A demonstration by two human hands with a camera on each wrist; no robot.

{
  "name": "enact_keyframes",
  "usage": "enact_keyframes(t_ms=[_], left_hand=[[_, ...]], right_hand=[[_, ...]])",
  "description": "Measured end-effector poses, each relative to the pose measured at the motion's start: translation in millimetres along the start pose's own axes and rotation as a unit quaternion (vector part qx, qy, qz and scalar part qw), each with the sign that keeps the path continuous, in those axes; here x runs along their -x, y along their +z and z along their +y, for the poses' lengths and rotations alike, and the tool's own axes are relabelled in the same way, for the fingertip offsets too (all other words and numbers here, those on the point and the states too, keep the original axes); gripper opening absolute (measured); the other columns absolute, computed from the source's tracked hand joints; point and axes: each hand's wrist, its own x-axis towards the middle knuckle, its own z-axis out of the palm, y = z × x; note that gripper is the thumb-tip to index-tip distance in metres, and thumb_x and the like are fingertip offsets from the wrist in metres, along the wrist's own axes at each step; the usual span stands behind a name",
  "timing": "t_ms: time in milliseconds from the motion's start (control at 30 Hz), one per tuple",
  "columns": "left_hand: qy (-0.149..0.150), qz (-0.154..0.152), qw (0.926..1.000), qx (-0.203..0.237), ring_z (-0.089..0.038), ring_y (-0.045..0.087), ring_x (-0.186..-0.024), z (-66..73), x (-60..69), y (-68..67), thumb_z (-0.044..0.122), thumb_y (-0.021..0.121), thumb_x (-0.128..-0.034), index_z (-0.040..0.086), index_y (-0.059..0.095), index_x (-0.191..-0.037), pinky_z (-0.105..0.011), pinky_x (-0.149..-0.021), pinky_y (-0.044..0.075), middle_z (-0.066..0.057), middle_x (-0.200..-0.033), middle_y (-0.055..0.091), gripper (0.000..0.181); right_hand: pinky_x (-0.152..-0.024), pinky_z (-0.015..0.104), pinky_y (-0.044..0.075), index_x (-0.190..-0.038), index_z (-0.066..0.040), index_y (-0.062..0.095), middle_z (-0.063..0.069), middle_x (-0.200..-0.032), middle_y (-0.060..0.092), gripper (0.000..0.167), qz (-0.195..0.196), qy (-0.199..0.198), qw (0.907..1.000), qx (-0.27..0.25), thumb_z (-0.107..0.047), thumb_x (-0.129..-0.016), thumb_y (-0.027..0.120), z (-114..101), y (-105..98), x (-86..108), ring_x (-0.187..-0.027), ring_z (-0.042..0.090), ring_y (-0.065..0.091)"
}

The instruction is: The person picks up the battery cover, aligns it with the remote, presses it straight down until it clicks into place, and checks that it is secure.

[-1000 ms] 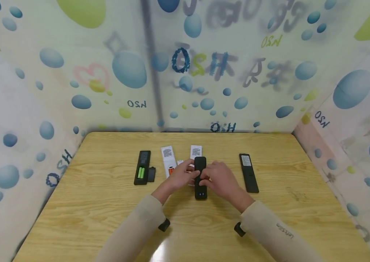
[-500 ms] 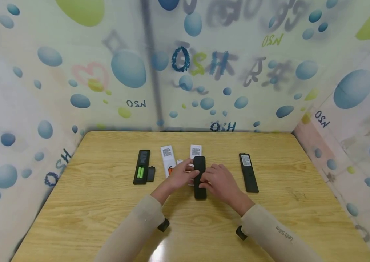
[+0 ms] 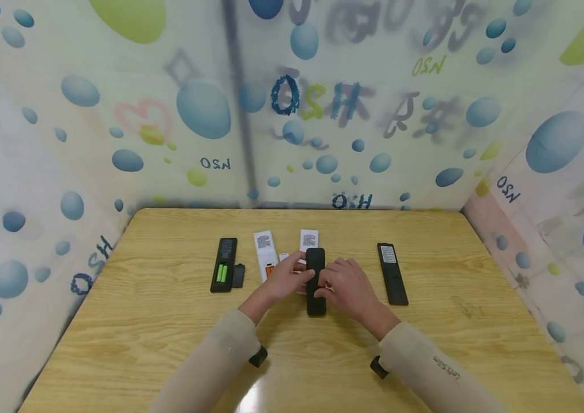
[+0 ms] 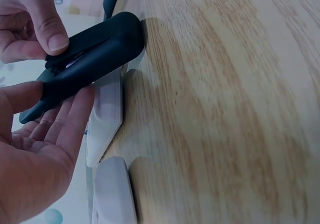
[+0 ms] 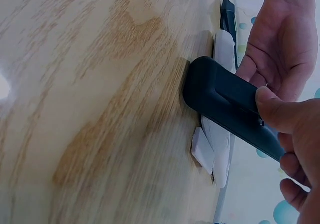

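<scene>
A black remote (image 3: pixel 315 301) is held between both hands in the middle of the head view. My left hand (image 3: pixel 284 278) grips its left side, thumb on top and fingers beneath, as the left wrist view also shows. My right hand (image 3: pixel 349 289) pinches a black cover (image 4: pixel 92 37) that lies over the remote body (image 4: pixel 75 78). One end of the cover is tilted up, leaving a narrow dark gap under the right thumb (image 5: pixel 270 103). What lies inside that gap is mostly hidden.
A black remote (image 3: pixel 227 252) with two green batteries (image 3: pixel 222 273) lies left, its loose cover (image 3: pixel 238 276) beside it. Behind the hands are two white remotes (image 3: pixel 263 241) (image 3: pixel 309 238), one with something orange. Another black remote (image 3: pixel 394 281) lies right on the wooden table (image 3: pixel 142 321).
Small pale spots seen at the near end of the held remote a second ago are now covered by black. The right fingers have shifted slightly; the left grip looks the same.
</scene>
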Motion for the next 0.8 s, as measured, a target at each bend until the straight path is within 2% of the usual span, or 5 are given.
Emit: enact_keyframes(t_ms=[200,367,433,600,800], left_hand=[[0.008,0.0,1.0,-0.004,-0.028,0.07,-0.095,1.4,1.9,0.4,0.014,0.057,-0.0985,0.01,0.051,-0.132,-0.043,-0.079,0.06,-0.02,-0.113,0.066,0.034],[0.015,-0.004,0.9998,-0.014,-0.036,0.068,-0.098,20.8,15.0,1.0,0.009,0.056,-0.0985,0.005,0.051,-0.131,-0.047,-0.08,0.059,-0.024,-0.113,0.065,0.034],[0.013,-0.007,0.9998,-0.013,-0.038,0.068,-0.099,22.8,15.7,0.6,0.008,0.055,-0.0985,0.003,0.05,-0.131,-0.048,-0.081,0.059,-0.026,-0.113,0.065,0.034],[0.009,-0.005,0.9999,-0.009,-0.036,0.069,-0.097,2.4,1.5,0.1,0.012,0.056,-0.0989,0.006,0.049,-0.132,-0.047,-0.079,0.059,-0.024,-0.114,0.065,0.035],[0.009,0.0,0.9998,-0.017,-0.029,0.071,-0.093,-0.5,0.9,0.3,0.016,0.058,-0.0986,0.009,0.049,-0.133,-0.042,-0.076,0.06,-0.022,-0.116,0.065,0.037]], right_hand=[[-0.074,0.028,0.041,-0.076,-0.024,0.066,-0.01,-0.074,0.064,0.021,0.004,0.009,0.9999,0.005,-0.039,-0.076,0.081,0.8,3.7,-0.9,-0.077,0.011,0.047],[-0.075,0.028,0.041,-0.074,-0.024,0.066,-0.01,-0.074,0.063,0.022,0.002,0.015,0.9998,0.014,-0.039,-0.076,0.082,0.3,4.3,-0.6,-0.077,0.011,0.046],[-0.076,0.028,0.042,-0.075,-0.024,0.067,-0.01,-0.075,0.064,0.021,0.003,0.015,0.9998,0.014,-0.039,-0.076,0.082,0.3,2.5,-0.5,-0.077,0.011,0.047],[-0.079,0.033,0.046,-0.078,-0.022,0.071,-0.009,-0.077,0.066,0.021,0.008,0.019,0.9997,0.011,-0.039,-0.076,0.081,4.7,-3.2,-0.2,-0.079,0.012,0.052],[-0.082,0.037,0.048,-0.089,-0.02,0.072,-0.006,-0.083,0.067,0.03,-0.021,0.059,0.9978,0.022,-0.047,-0.078,0.078,13.2,-5.6,0.7,-0.081,0.014,0.053]])
